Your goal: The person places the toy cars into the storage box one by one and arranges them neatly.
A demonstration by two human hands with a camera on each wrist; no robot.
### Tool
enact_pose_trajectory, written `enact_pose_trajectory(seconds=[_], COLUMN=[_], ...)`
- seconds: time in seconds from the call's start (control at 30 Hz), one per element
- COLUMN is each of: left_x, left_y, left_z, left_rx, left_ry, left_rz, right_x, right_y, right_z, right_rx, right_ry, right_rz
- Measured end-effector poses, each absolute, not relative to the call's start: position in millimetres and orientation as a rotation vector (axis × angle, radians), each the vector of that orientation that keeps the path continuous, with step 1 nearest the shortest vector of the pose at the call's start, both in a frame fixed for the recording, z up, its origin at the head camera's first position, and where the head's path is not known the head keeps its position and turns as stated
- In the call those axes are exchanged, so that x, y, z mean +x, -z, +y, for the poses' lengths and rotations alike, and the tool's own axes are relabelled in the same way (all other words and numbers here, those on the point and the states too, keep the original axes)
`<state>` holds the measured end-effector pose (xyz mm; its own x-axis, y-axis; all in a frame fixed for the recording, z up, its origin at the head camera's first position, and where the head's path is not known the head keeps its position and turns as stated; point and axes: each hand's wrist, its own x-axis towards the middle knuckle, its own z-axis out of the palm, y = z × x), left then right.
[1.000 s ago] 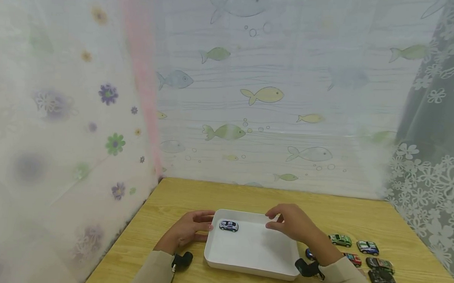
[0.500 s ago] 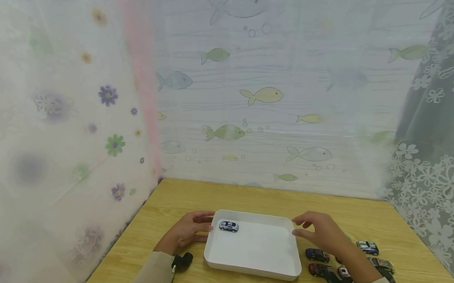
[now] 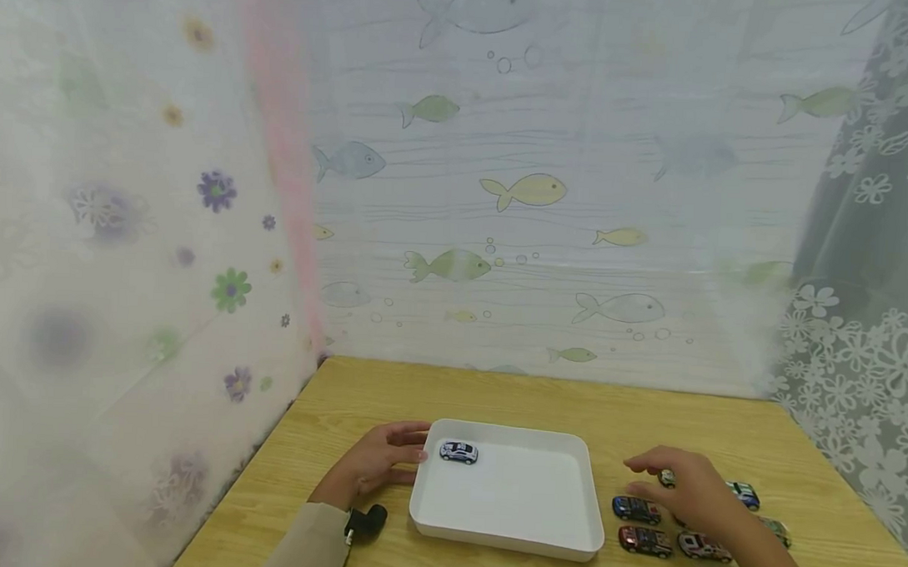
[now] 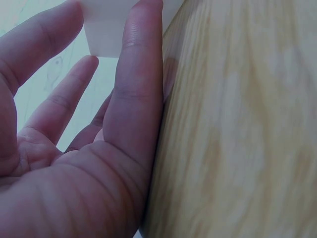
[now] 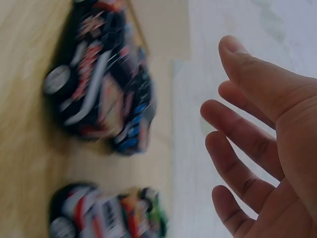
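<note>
A white rectangular tray [image 3: 507, 494] sits on the wooden table, with a white toy car [image 3: 459, 452] in its far left corner. My left hand [image 3: 378, 460] is at the tray's left side, its fingertips at the outer wall, as the left wrist view also shows beside the tray wall [image 4: 106, 29]. My right hand [image 3: 690, 492], holding nothing, hovers over the toy cars right of the tray. Its fingers [image 5: 242, 136] are loosely bent and apart. Nearest below it are a blue toy car [image 3: 636, 509], a dark red toy car [image 3: 644, 541] and a white-and-red toy car [image 3: 703, 547].
Several toy cars stand in a group on the wooden table [image 3: 435, 387], partly hidden by the right hand and forearm. A blue-and-green toy car [image 3: 744, 494] shows behind the forearm. A fish-print curtain [image 3: 531, 236] hangs behind the table.
My right hand has moved right, from above the tray's far right side to over the toy cars. The left hand, tray and white toy car stay in place.
</note>
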<state>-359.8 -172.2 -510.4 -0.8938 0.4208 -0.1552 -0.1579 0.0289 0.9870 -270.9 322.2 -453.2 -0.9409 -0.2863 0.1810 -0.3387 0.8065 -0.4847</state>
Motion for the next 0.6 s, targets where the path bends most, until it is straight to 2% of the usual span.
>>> enact_pose_trajectory(seconds=[0.6], left_x=[-357.9], left_y=[508.2], left_z=[-172.1], left_rx=[0.258], left_ry=[-1.918], left_rz=[1.891], right_x=[-271.3], right_y=[477.2], right_z=[349.3], right_rx=[0.572], right_ry=[-0.859], right_rz=[-3.028])
